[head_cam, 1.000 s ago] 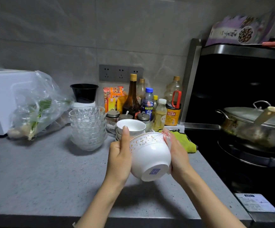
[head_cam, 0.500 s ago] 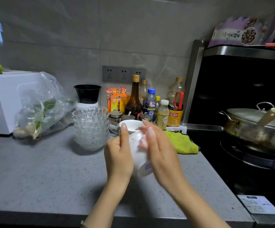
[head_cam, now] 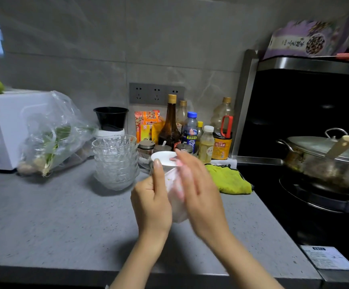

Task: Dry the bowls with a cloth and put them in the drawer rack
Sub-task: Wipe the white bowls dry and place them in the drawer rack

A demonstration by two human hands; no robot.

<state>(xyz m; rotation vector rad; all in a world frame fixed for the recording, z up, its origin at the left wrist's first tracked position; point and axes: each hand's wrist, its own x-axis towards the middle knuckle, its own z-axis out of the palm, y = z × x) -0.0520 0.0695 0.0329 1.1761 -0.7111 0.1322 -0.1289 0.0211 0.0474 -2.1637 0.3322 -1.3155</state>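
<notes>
We see the left hand (head_cam: 151, 202) clamped round a white bowl (head_cam: 175, 211), held above the tabletop (head_cam: 65, 215) nearer its right edge. The blurred right hand (head_cam: 198, 192) lies with straight fingers against the bowl's other side. A green cloth (head_cam: 229, 180) lies by that edge.

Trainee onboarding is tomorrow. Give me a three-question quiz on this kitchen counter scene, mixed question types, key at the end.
1. True or false: the green cloth is held in the right hand.
2. What does the left hand grip? A) a brown bottle B) the white bowl C) a pot lid
3. Fill in: the stack of glass bowls stands on the counter to the ___ of both hands.
Key: 1 false, the cloth lies on the counter; 2 B; 3 left.
</notes>
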